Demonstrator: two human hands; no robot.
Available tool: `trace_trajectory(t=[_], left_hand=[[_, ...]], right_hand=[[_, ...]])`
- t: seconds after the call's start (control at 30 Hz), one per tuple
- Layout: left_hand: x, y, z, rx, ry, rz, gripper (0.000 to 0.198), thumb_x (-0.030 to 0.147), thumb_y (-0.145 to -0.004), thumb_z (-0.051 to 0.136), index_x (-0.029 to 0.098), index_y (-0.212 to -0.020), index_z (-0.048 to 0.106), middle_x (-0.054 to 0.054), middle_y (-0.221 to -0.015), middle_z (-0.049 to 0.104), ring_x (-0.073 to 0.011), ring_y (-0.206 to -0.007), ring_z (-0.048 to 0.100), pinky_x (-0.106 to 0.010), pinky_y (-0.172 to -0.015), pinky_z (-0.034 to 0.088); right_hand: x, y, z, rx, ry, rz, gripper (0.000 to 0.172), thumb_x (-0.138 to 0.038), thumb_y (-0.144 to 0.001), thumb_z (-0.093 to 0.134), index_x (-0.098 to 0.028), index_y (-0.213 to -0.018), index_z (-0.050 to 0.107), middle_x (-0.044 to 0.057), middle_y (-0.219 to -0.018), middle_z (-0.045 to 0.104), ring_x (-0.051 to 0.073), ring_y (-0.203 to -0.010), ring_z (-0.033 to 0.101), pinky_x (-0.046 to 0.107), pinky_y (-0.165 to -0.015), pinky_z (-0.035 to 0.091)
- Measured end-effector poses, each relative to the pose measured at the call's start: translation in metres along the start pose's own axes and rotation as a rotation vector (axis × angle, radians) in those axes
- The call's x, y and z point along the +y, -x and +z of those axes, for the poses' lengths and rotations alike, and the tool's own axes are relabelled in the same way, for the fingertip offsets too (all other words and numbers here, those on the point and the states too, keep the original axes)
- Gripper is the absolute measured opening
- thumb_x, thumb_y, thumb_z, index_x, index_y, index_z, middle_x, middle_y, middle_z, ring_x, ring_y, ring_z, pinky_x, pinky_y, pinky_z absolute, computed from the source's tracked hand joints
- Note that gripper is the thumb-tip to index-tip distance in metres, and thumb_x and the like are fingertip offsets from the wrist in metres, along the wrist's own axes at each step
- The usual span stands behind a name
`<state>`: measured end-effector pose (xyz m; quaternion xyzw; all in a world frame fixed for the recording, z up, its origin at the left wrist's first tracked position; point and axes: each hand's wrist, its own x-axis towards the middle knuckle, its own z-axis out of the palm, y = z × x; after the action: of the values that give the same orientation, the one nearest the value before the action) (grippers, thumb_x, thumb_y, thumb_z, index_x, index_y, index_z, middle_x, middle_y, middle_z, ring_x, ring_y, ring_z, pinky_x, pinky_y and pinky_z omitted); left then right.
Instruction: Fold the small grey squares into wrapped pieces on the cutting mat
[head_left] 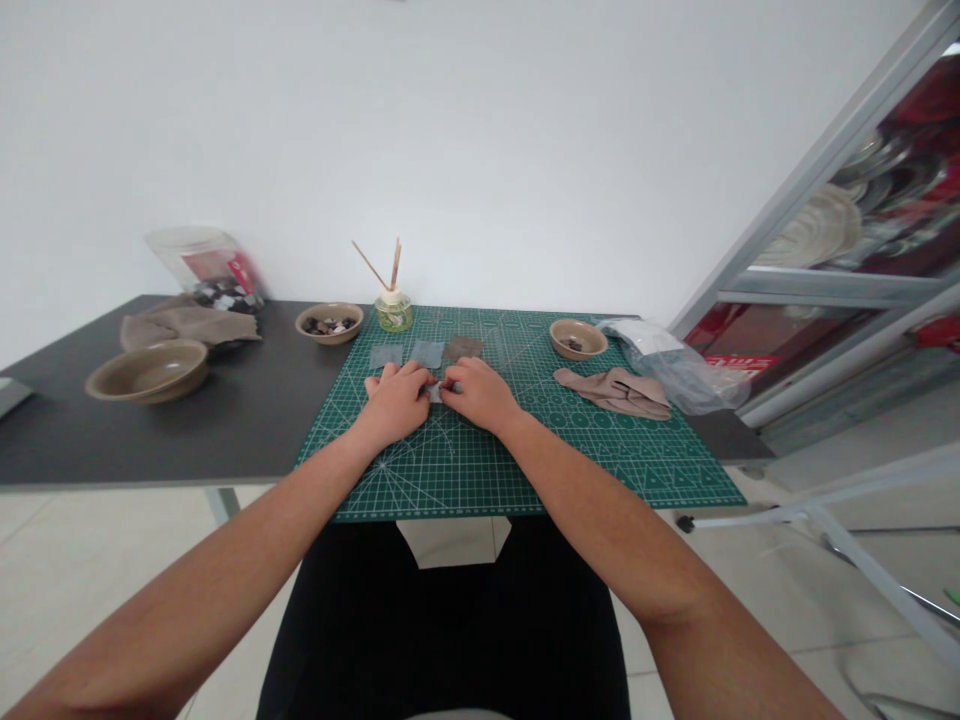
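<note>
Both my hands rest close together on the green cutting mat [525, 450]. My left hand [395, 400] and my right hand [478, 393] have their fingers curled and pinch a small grey piece [436, 392] between them. Just beyond the hands lie three small fabric squares on the mat: a grey-green square [386, 355], a second grey square [427, 352] and a brown square [463, 347].
On the dark table [247, 420] stand a reed diffuser bottle [393, 310], a small bowl of bits [329, 322], a large tan bowl [148, 369], a tipped jar [206, 265] and a tan cloth [187, 325]. At right are another small bowl [578, 339], a beige cloth [616, 390], a plastic bag [667, 360] and a metal-framed shelf [825, 250].
</note>
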<state>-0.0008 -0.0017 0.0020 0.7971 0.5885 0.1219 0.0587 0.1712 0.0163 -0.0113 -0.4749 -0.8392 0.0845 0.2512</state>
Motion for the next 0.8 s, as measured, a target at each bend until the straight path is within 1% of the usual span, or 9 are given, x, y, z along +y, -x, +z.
trace_trajectory(t=[0.1,0.23,0.33,0.4,0.5,0.57,0.63,0.7,0.8], left_hand=[[-0.0005,-0.0006,0.0001,-0.01,-0.001,-0.008,0.031,0.025,-0.089,0.043,0.027,-0.11,0.067,-0.007,-0.127,0.063,-0.0328,-0.113,0.051,-0.048,-0.086,0.038],[-0.0006,-0.0008,0.0002,-0.012,-0.001,-0.004,0.029,0.026,-0.09,0.044,0.026,-0.108,0.066,-0.007,-0.126,0.063,-0.0325,-0.113,0.05,-0.047,-0.086,0.038],[-0.0005,-0.0005,0.0003,-0.006,-0.001,0.011,0.028,0.026,-0.09,0.043,0.024,-0.105,0.066,-0.008,-0.124,0.064,-0.033,-0.112,0.05,-0.048,-0.084,0.038],[-0.0007,-0.0004,0.0006,-0.004,-0.003,0.014,0.029,0.025,-0.09,0.042,0.023,-0.105,0.066,-0.008,-0.124,0.064,-0.0333,-0.111,0.051,-0.047,-0.083,0.038],[-0.0012,-0.0001,0.0011,0.005,0.0,0.018,0.03,0.024,-0.089,0.042,0.023,-0.107,0.066,-0.008,-0.125,0.064,-0.0338,-0.111,0.051,-0.047,-0.083,0.037],[-0.0012,0.0003,0.001,0.019,0.017,0.028,0.03,0.028,-0.09,0.044,0.024,-0.108,0.067,-0.008,-0.124,0.065,-0.0342,-0.11,0.051,-0.047,-0.083,0.037],[-0.0011,0.0011,0.0001,0.036,0.051,0.036,0.029,0.034,-0.091,0.045,0.024,-0.108,0.067,-0.008,-0.119,0.066,-0.0342,-0.109,0.051,-0.047,-0.084,0.036],[-0.0013,0.0018,-0.0013,0.054,0.101,0.04,0.03,0.039,-0.092,0.045,0.024,-0.105,0.067,-0.008,-0.112,0.067,-0.0335,-0.108,0.051,-0.047,-0.085,0.036],[-0.003,0.0017,-0.0039,0.071,0.19,0.039,0.027,0.04,-0.091,0.048,0.023,-0.097,0.067,-0.007,-0.101,0.069,-0.0315,-0.104,0.052,-0.046,-0.086,0.036]], right_hand=[[-0.0012,0.0026,-0.0018,0.013,0.015,0.006,0.01,-0.025,-0.085,0.066,-0.02,-0.077,0.064,0.003,-0.086,0.057,0.02,-0.088,0.053,0.03,-0.079,0.04],[-0.0014,0.0048,-0.0034,-0.034,0.01,-0.101,0.009,-0.023,-0.084,0.066,-0.019,-0.077,0.063,0.003,-0.086,0.058,0.019,-0.088,0.052,0.03,-0.082,0.041],[-0.0004,0.0036,-0.0021,-0.074,-0.009,-0.167,0.008,-0.023,-0.088,0.064,-0.019,-0.081,0.066,0.004,-0.09,0.061,0.019,-0.091,0.054,0.031,-0.087,0.041],[0.0007,0.0022,-0.0001,-0.064,-0.007,-0.146,0.01,-0.024,-0.091,0.062,-0.019,-0.084,0.067,0.005,-0.092,0.063,0.02,-0.093,0.055,0.031,-0.088,0.042],[0.0021,0.0006,0.0027,-0.024,0.015,-0.059,0.01,-0.024,-0.092,0.061,-0.019,-0.087,0.068,0.006,-0.094,0.064,0.021,-0.096,0.056,0.032,-0.088,0.043],[0.0025,0.0003,0.0035,-0.009,0.01,-0.031,0.008,-0.024,-0.092,0.062,-0.019,-0.089,0.067,0.007,-0.095,0.065,0.022,-0.097,0.056,0.034,-0.089,0.043],[0.0023,0.0008,0.0033,-0.001,-0.028,-0.048,0.005,-0.022,-0.091,0.063,-0.019,-0.094,0.066,0.007,-0.099,0.067,0.022,-0.099,0.056,0.035,-0.091,0.043],[0.0016,0.0017,0.0022,0.01,-0.082,-0.096,0.01,-0.019,-0.089,0.064,-0.019,-0.099,0.064,0.006,-0.104,0.068,0.022,-0.101,0.056,0.035,-0.093,0.042],[0.0,0.003,0.0005,0.036,-0.137,-0.162,0.014,-0.017,-0.089,0.063,-0.02,-0.103,0.061,0.005,-0.107,0.068,0.022,-0.101,0.056,0.035,-0.094,0.043]])
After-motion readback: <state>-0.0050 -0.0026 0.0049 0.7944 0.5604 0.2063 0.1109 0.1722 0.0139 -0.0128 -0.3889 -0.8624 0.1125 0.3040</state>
